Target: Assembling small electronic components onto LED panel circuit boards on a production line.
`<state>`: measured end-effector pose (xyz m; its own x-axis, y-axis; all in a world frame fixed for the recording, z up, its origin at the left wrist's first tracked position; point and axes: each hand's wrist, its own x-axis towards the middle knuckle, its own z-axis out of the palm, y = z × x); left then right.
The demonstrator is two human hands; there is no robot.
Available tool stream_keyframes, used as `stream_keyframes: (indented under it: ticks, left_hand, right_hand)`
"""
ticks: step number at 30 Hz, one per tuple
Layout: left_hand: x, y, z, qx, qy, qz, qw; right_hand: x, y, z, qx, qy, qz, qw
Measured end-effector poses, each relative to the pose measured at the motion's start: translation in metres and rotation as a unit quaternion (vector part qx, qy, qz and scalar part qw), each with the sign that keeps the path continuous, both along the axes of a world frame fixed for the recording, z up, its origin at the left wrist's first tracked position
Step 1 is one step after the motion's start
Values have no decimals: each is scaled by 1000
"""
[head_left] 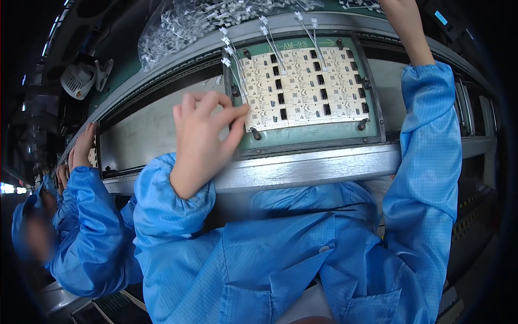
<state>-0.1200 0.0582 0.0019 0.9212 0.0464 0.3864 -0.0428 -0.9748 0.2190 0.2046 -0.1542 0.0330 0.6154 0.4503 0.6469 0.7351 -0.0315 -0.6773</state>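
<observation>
A panel of white circuit boards [302,102] with rows of black components lies in a green fixture [318,132], held at its corners by dark clips. At the panel's left edge, my left hand [202,135] has thumb and index finger pinched together. A thin white connector wire [241,86] runs down to those fingertips; its exact hold is partly hidden. Other white two-wire leads [274,46] lie over the panel, their plugs beyond its far edge. My right hand [399,13] reaches far right past the fixture, its fingers cut off by the picture's upper edge.
Beyond the rail, a clear plastic bag [178,32] holds many white connector leads. A small white fan [78,81] stands far left. A metal rail [318,167] runs along the near side. At left, a co-worker in blue has a hand [82,146] on the line.
</observation>
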Motion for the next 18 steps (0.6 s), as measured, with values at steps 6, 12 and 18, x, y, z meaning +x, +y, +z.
stream_keyframes:
  ticks: [6, 12, 18]
  left_hand:
    - [-6, -5, 13, 92, 2, -12, 996]
    - [104, 79, 30, -44, -100, -5, 994]
    - [163, 67, 39, 64, -145, 10, 987]
  right_hand:
    - [-5, 9, 4, 46, 45, 25, 998]
    - [-21, 14, -9, 16, 17, 88, 996]
    - [-73, 14, -19, 12, 65, 92, 994]
